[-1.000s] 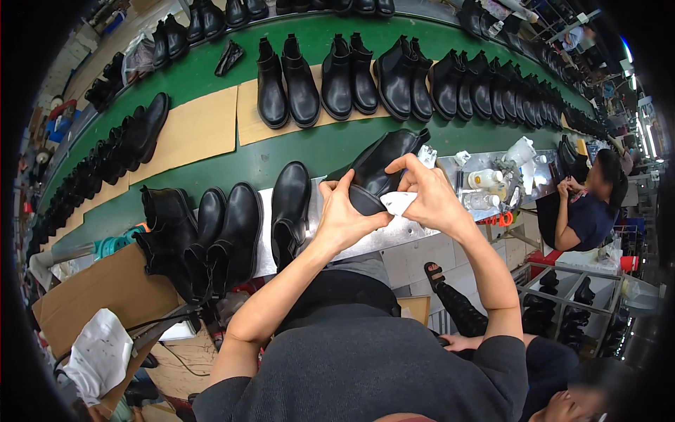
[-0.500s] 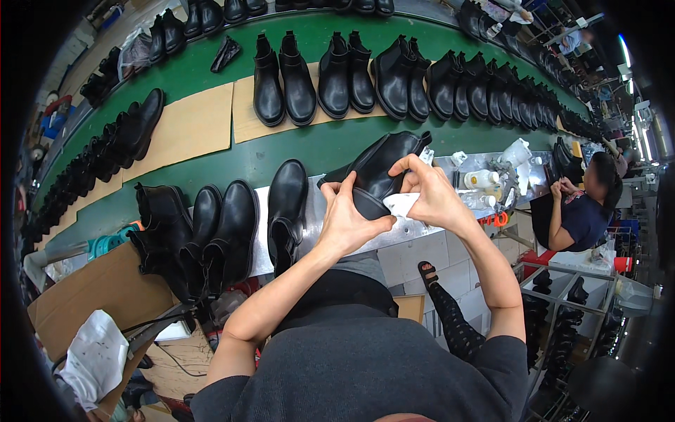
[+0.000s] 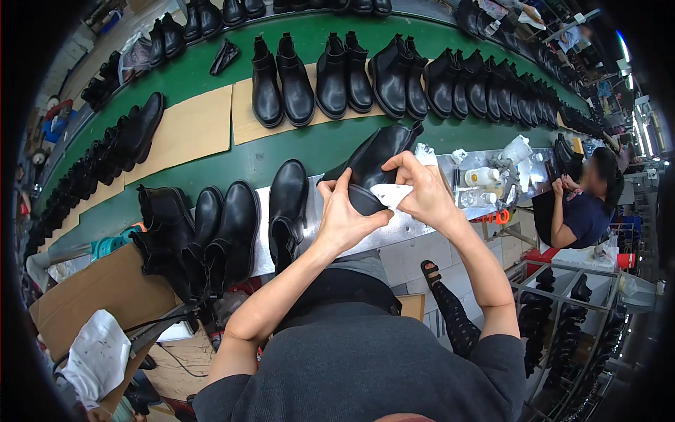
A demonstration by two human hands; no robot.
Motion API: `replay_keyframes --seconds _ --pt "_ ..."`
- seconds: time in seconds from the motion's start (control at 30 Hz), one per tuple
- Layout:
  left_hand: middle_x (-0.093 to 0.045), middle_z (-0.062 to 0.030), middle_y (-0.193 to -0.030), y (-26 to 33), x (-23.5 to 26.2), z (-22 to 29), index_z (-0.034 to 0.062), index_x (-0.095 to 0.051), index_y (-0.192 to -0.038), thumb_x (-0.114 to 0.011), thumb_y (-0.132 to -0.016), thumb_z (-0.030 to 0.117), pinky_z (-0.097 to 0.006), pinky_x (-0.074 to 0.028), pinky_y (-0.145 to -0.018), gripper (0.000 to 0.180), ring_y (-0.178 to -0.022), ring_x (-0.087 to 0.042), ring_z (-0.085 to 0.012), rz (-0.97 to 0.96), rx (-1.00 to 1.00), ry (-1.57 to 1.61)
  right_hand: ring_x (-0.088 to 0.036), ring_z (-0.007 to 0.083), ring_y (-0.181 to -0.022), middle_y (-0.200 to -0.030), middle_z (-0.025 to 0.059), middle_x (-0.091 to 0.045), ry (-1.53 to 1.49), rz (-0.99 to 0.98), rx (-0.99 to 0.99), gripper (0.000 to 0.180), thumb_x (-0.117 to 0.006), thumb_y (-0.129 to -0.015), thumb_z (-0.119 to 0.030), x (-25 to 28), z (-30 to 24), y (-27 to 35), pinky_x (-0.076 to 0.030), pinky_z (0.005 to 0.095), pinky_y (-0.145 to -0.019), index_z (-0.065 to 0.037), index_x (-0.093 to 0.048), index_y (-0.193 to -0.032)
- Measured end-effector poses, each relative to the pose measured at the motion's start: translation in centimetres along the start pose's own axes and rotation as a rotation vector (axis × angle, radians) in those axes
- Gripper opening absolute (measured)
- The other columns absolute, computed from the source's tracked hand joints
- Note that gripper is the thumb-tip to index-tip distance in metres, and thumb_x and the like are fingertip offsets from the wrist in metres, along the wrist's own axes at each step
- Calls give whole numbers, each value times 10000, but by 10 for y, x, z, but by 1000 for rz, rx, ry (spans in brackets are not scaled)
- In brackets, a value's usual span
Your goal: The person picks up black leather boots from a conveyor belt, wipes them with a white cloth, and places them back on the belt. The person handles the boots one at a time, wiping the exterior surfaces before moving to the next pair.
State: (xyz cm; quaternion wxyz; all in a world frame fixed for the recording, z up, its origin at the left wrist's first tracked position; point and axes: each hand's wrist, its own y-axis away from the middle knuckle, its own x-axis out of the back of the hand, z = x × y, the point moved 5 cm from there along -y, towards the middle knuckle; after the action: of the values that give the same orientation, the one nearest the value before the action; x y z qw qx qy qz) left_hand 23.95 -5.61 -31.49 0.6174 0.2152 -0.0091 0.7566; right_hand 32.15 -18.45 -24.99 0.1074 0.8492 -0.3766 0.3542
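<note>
A black leather ankle boot [image 3: 380, 156] is tilted in front of me, its toe toward my body. My left hand [image 3: 344, 216] grips the toe end, thumb below and fingers on top. In my right hand [image 3: 424, 191] a white cloth [image 3: 391, 195] is pinched and pressed against the boot near the sole edge. Just left of my left hand stands another black boot [image 3: 288, 200] on the metal bench edge [image 3: 264, 261]. Farther left is a cluster of black boots [image 3: 235, 225]. The boot's far side is hidden.
Pairs of black boots [image 3: 281, 81] line a green conveyor belt [image 3: 190, 63] over cardboard sheets [image 3: 184, 126]. White bottles [image 3: 481, 177] stand on the bench to the right. A seated co-worker [image 3: 580, 197] is at the far right, beside a metal rack [image 3: 562, 306]. A stained white cloth [image 3: 95, 355] hangs at lower left.
My right hand has moved slightly left with the cloth, along the boot's lower edge toward the toe. The boot has tilted a little; my left hand keeps its hold.
</note>
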Motion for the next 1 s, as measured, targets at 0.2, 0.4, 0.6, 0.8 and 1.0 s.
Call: replay_keyframes --seconds 0.2,0.4,0.6,0.8,1.0 --pt "-350 -225 -1219 2 5 0 -170 -313 -1368 -853 -549 338 -353 -435 -985 1105 -1172 -426 -327 -8 13 51 -574 189 -504 -592 70 -560 -392 -25 -162 426 -721 -662 14 -11 28 3 -438 298 -515 -1 -566 -1058" --pt "-345 -240 -1221 4 1 -8 -182 -308 -1358 -852 -557 348 -378 -392 -1025 1104 -1196 -405 -353 31 -35 70 -596 178 -549 -608 67 -567 -19 137 79 433 -721 -661 21 -11 0 8 -447 288 -540 -20 -568 -1064" --pt "-343 -205 -1231 31 -8 -21 -118 -287 -1398 -871 -608 264 -383 -377 -1027 1054 -1187 -410 -322 211 -178 119 -486 23 -536 -691 -32 -588 -794 118 -202 250 -577 -897 -38 -34 24 23 -364 190 -475 -39 -663 -1132" --pt "-330 -202 -1283 51 -20 -65 -6 -272 -1451 -848 -623 191 -405 -358 -1038 1028 -1222 -397 -325 270 -447 101 -591 59 -756 -992 28 -668 -822 118 -105 290 -547 -881 4 -72 30 67 -473 203 -660 -34 -674 -1139" --pt "-458 -259 -1267 47 -35 -161 -29 -321 -1412 -783 -708 197 -413 -380 -1022 872 -1205 -471 -373 77 -254 -66 -652 203 -908 -1058 118 -681 -462 -150 -38 434 -515 -710 51 -150 72 85 -500 322 -789 -45 -679 -1100"
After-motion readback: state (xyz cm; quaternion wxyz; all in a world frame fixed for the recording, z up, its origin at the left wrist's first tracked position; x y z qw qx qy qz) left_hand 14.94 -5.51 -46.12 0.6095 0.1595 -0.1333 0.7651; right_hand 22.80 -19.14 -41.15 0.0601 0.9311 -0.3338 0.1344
